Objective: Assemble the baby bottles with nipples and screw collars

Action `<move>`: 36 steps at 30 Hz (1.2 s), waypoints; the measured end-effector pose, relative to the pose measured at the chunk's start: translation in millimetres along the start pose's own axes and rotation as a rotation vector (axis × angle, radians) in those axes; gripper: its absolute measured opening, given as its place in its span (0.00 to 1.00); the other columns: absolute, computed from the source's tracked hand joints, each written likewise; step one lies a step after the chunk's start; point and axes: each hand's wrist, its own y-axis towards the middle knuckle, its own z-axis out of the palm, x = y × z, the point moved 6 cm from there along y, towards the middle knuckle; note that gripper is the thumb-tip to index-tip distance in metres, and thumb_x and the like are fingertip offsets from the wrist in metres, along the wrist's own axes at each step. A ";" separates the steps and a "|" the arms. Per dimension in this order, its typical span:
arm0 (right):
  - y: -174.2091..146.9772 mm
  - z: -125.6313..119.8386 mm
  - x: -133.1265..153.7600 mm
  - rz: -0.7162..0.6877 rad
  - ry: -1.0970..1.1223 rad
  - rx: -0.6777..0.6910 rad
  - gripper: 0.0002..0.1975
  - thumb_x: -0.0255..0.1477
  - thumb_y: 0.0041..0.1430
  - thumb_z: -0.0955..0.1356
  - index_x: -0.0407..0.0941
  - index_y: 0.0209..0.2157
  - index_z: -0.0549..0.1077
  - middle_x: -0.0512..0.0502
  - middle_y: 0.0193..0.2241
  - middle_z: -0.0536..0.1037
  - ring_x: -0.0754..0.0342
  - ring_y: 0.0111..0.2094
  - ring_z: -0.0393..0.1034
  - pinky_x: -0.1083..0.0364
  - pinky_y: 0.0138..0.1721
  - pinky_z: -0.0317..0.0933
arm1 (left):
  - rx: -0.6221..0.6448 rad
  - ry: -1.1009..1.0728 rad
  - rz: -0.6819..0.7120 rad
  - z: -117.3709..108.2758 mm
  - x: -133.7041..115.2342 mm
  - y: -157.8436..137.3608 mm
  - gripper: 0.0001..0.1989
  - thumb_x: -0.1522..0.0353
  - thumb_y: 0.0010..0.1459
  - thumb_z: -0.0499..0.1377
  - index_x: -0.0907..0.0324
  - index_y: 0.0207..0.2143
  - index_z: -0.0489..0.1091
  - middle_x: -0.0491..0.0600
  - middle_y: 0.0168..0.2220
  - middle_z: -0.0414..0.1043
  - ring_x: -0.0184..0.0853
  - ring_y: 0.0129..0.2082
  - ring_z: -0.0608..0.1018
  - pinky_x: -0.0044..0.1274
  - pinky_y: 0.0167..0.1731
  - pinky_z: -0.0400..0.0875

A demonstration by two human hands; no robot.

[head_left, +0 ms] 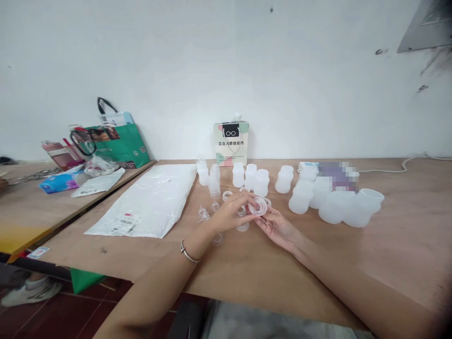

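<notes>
Over the table's middle, my left hand (229,212) pinches a translucent bottle collar ring (259,207) between thumb and fingers. My right hand (280,230) closes on the same ring from the right, its fingertips partly hidden. Close by my left hand lie clear bottle nipples (204,213) and loose rings (227,195). A translucent piece (242,226) stands just below the hands, partly covered by them. Behind are a stack of clear domed caps (214,181) and several frosted, waisted bottle bodies (261,182). More bottle bodies (332,207) stand to the right.
A white plastic mailing bag (148,197) lies flat at left. Against the wall stands a paper bag (231,146). The adjoining table at left holds a green bag (123,143), a blue tissue pack (61,181) and a pink cup (56,153). A white cable (404,165) runs along the back right.
</notes>
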 end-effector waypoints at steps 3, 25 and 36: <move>0.2 -0.7 -1.7 -0.005 -0.033 0.006 0.14 0.17 0.47 0.68 0.43 0.37 0.74 0.50 0.33 0.80 0.60 0.34 0.75 0.65 0.37 0.69 | -0.018 0.017 -0.038 -0.4 -0.8 -1.5 0.26 0.63 0.50 0.61 0.60 0.49 0.58 0.54 0.46 0.67 0.35 0.45 0.71 0.29 0.45 0.66; -1.8 7.5 -3.7 -0.026 -0.231 0.072 0.07 0.20 0.39 0.73 0.43 0.24 0.75 0.53 0.24 0.76 0.60 0.28 0.68 0.62 0.33 0.63 | -0.106 0.358 0.160 -0.6 -30.3 -0.8 0.14 0.60 0.52 0.56 0.61 0.37 0.66 0.50 0.31 0.68 0.33 0.32 0.70 0.25 0.32 0.65; -5.7 9.6 0.4 -0.130 -0.252 0.037 0.08 0.25 0.40 0.73 0.45 0.27 0.75 0.51 0.26 0.77 0.55 0.33 0.70 0.57 0.38 0.64 | -0.240 0.410 0.017 -2.8 -38.5 -1.8 0.13 0.58 0.52 0.56 0.59 0.32 0.65 0.49 0.29 0.70 0.35 0.32 0.71 0.26 0.33 0.64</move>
